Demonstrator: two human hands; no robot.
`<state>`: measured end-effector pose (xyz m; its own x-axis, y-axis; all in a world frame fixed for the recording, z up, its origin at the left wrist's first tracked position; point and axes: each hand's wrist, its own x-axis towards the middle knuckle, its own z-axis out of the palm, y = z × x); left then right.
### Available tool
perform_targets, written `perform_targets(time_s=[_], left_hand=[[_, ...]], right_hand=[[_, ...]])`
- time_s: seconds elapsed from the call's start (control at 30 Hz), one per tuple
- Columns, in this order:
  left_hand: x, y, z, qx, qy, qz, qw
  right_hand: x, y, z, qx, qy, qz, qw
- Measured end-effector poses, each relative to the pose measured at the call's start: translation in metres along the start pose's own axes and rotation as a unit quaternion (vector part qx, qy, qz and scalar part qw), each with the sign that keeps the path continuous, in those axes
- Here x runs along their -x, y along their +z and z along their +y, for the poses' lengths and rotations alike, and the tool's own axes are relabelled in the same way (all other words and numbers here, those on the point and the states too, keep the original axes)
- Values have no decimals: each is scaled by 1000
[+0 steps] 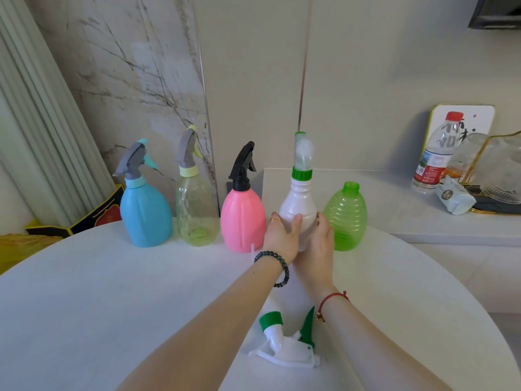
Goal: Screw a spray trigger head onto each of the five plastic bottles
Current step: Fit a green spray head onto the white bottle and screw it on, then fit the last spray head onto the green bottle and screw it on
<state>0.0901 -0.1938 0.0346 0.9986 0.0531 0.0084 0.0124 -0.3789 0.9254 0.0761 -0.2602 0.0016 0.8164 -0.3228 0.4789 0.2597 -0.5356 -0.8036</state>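
Observation:
Five bottles stand in a row at the far edge of a white round table. The blue bottle, clear yellowish bottle and pink bottle each carry a trigger head. A white bottle with a green-collared white head on it stands upright between my left hand and my right hand, both wrapped around its lower body. To its right the green ribbed bottle has an open neck. A loose white and green trigger head lies on the table under my forearms.
A grey counter runs behind the table on the right, holding a water bottle, a wrapped packet and a glass dish on a gold-rimmed tray. Marble wall panels stand behind. A black and yellow box sits at the left.

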Motion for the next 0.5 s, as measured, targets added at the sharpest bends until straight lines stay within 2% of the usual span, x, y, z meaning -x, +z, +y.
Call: perform_targets(time_s=[0.1,0.2,0.3,0.37,0.4,0.5], left_hand=[[-3,1,-1,3,-11,-5,1000],[-6,-1,-2,5,-12,-24,1000],[-4,-4,-1,12,-17,-10,1000],[0,-5,-2,13,-15,3,1000],[3,-6,-3,14,-12,4,1000],[13,-12,-5,19,5,-8,1000]], right_hand=[[0,-1,-3,1,16,-16,1000],[3,-15,-2,54,6,-36,998],[-4,-42,-7,105,-85,57,989],[-26,-58,-10,125,-91,126,980],[-39,-64,-10,131,-71,131,980],[-75,-75,-5,133,2,24,991]])
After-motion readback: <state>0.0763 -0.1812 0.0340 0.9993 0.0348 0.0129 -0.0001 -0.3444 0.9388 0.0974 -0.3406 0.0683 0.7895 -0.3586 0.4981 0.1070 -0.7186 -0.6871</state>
